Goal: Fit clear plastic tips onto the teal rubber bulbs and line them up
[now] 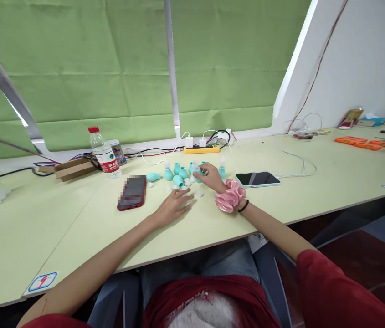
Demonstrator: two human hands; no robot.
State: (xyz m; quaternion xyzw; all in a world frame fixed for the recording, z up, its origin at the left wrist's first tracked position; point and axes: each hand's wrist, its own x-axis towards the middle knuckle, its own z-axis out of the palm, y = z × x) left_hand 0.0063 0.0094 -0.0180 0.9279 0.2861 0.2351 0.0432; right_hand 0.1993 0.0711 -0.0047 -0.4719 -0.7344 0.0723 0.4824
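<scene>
My right hand (210, 176), with a pink scrunchie (229, 196) on its wrist, has its fingers closed round a teal squeeze bulb with a clear tip (195, 169). My left hand (173, 207) lies low over the table, palm down, its fingers spread and touching or close to small whitish clear pieces (199, 192). Several teal bulbs without tips (178, 181) are grouped just beyond it, some standing and some on their sides. Teal bulbs with clear tips stand at the left (168, 173) and the right (222, 170) of the group.
A red-cased phone (131, 193) lies left of the bulbs, and a phone with a dark screen (258, 179) lies to the right. Behind are a water bottle (105, 154), a can (117, 151), a cardboard tray (76, 169) and a yellow power strip (202, 149). Orange pieces (363, 142) lie far right.
</scene>
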